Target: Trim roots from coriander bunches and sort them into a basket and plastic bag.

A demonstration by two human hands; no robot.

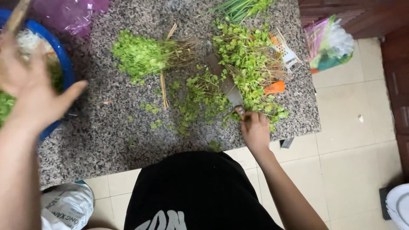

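Observation:
My right hand [254,130] grips the handle of a cleaver [225,83] whose blade lies flat on the granite counter [106,136], partly under a heap of green herbs [247,59]. Looser sprigs [198,98] lie just left of the blade. My left hand [32,87] is raised and blurred over a blue bowl [64,59] at the left, fingers spread, holding nothing that I can see. The bowl holds pale shredded vegetable and greens.
A tied bunch of herbs [145,55] lies mid-counter with thin sticks beside it. An orange-and-white grater [283,53] sits by the right edge, chives [240,8] at the back. Plastic bags [330,44] lie on the tiled floor, a white sack [66,206] lower left.

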